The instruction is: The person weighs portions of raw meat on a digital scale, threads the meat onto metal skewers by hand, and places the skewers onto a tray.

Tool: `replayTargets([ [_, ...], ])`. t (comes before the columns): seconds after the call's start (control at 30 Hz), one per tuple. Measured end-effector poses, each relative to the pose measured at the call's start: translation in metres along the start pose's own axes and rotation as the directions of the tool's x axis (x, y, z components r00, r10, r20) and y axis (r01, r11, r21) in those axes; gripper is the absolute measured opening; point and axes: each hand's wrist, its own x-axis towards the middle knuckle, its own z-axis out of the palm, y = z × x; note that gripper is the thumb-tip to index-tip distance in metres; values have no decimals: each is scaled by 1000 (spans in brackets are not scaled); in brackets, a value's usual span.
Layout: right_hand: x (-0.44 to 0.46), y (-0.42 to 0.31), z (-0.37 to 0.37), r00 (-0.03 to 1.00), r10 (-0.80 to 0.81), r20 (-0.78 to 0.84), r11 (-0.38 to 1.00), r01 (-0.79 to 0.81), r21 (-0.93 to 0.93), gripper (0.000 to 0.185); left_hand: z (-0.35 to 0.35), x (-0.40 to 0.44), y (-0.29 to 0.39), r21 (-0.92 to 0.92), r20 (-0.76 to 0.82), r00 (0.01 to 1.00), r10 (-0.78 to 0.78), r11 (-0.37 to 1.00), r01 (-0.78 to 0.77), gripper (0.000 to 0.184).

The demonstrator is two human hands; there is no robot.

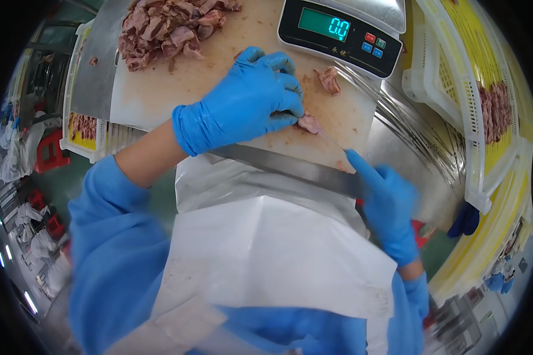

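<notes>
In a blue glove, my left hand [243, 100] is closed over the cutting board [219, 89], its fingertips pinching a small piece of meat [310, 123]. A thin metal skewer [334, 142] runs from that piece toward my right hand [389, 204], also gloved in blue and slightly blurred. The right fingers are closed around the skewer's other end, with the index finger stretched along it. A loose scrap of meat [328, 80] lies on the board beyond my left fingers. Up at the left is a heap of cut meat [166, 29].
A digital scale [340, 36] reading 0.0 stands at the back. Several bare skewers [420, 127] lie on the metal table to the right. Crates [468, 106] with skewered meat [494, 112] line the right side; another crate [92, 145] sits at the left.
</notes>
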Motion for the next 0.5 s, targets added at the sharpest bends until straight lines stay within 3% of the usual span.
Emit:
replayTargets([
  [0.13,14,-15,22,996,24,-85,996,-16,88,63,-10,-3,-4,-56,-53,996,-73,996,70,17],
  [0.2,11,-16,21,995,27,-95,993,-15,119,64,-29,-9,-16,54,-203,968,-150,985,165,25],
  [0.23,6,-15,16,998,35,-51,997,-32,73,65,-30,-11,-20,55,-202,968,-151,985,165,25],
  [0.3,-5,-10,9,999,35,-4,999,-35,21,66,-29,-16,-24,38,19,991,-130,991,129,31],
  [0.43,-22,-3,4,996,80,-27,995,-78,66,70,-28,-17,-20,70,-69,986,-151,985,156,32],
  [0.5,-21,-4,2,994,98,-45,992,-94,88,71,-41,-16,-20,-179,-142,953,-269,953,243,29],
])
